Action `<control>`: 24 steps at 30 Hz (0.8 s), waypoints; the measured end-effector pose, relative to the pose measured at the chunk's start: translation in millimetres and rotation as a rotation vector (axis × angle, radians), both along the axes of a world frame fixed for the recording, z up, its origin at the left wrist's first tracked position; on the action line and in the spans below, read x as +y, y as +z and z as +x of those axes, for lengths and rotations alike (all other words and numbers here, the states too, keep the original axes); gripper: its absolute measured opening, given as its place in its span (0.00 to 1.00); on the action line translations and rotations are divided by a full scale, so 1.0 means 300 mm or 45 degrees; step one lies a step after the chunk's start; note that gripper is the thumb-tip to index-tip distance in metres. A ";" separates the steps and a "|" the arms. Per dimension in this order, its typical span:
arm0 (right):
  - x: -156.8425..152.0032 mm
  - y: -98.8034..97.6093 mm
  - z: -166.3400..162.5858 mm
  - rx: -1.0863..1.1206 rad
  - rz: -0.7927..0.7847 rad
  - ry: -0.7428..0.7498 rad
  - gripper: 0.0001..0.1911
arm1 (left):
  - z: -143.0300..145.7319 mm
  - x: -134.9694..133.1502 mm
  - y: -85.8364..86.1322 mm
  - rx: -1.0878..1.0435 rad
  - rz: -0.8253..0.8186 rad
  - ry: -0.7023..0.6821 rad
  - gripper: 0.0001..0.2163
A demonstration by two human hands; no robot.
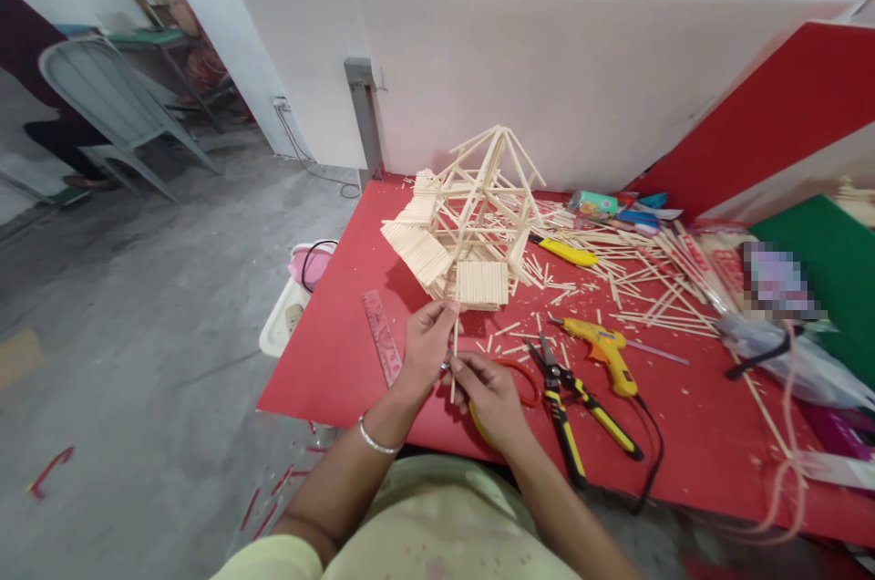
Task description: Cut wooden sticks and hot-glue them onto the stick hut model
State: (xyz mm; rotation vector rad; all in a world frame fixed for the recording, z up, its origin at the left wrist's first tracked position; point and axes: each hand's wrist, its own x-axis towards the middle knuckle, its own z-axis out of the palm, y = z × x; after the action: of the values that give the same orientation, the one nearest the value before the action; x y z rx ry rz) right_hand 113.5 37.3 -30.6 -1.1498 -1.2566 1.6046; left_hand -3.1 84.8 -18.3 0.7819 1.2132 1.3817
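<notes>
My left hand (pixel 429 347) is closed on a thin wooden stick (pixel 456 338), which stands nearly upright in the view. Lower down, my right hand (pixel 490 393) pinches the same stick near its bottom end. Just beyond my fingers is a model house frame (pixel 485 197) of pale sticks, with slatted panels (pixel 482 282) around its lower part. A red loop-shaped handle (pixel 530 382) shows beside my right hand. Something yellow (pixel 480 427) is partly hidden beneath that hand; its kind is unclear.
On the red table (pixel 321 334) lie a clear ruler (pixel 381 338), black-and-yellow pliers-like cutters (pixel 564 388), a yellow glue gun (pixel 605 347) with cord, a yellow utility knife (pixel 564 251) and many loose sticks (pixel 649 270). A white board (pixel 519 78) stands behind. Another person sits near a chair (pixel 109 97).
</notes>
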 end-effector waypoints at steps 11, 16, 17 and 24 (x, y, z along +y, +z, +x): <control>0.000 -0.010 0.003 -0.013 -0.002 0.008 0.18 | -0.001 0.001 0.001 0.002 0.011 0.004 0.18; -0.001 -0.006 0.002 -0.009 -0.006 0.009 0.18 | -0.001 -0.001 0.002 0.005 -0.018 0.006 0.17; -0.001 -0.004 0.001 -0.008 -0.009 0.007 0.18 | -0.001 -0.001 0.002 0.007 -0.018 0.008 0.17; 0.000 -0.012 0.001 -0.001 -0.010 0.001 0.18 | -0.001 0.001 -0.006 0.007 0.001 0.009 0.17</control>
State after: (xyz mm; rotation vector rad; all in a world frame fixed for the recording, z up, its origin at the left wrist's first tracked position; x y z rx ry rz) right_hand 113.9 37.4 -34.2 -1.1550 -1.2527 1.6109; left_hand -3.2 85.1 -20.0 0.7837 1.2209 1.3868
